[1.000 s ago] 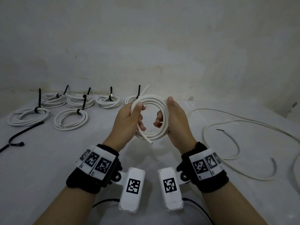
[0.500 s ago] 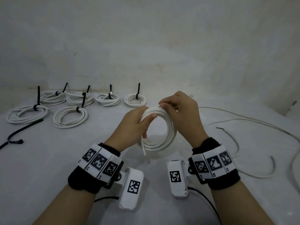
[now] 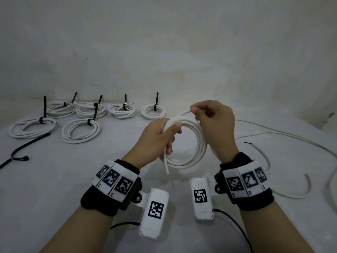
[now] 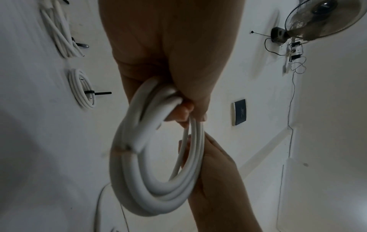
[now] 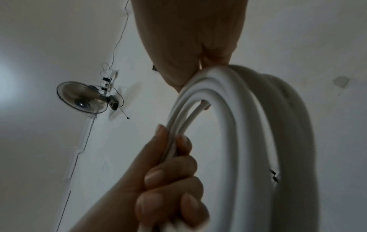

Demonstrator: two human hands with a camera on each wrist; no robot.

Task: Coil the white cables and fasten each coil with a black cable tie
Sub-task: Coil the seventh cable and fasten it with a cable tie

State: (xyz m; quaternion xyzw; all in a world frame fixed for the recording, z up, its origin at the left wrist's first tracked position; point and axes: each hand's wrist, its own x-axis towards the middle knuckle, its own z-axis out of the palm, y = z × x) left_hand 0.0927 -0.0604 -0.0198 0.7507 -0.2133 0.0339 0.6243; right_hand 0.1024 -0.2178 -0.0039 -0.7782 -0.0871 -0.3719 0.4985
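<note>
Leftmost on the counter [image 3: 54,179] lies a loose black cable tie [image 3: 27,147], with six tied coils [image 3: 81,130] ranged behind it toward the wall. Centrally, the left hand [image 3: 156,137] has its fingers curled round the left side of the white coil [image 3: 193,152], held upright above the counter. The right hand [image 3: 217,125] pinches the cable's end at the top of that coil. Farther right, a loose white cable [image 3: 273,136] sprawls uncoiled.

White cable coils [image 3: 81,131] bound by black ties [image 3: 95,114] — wristbands [image 3: 116,181] carry black-and-white square-patterned markers.
</note>
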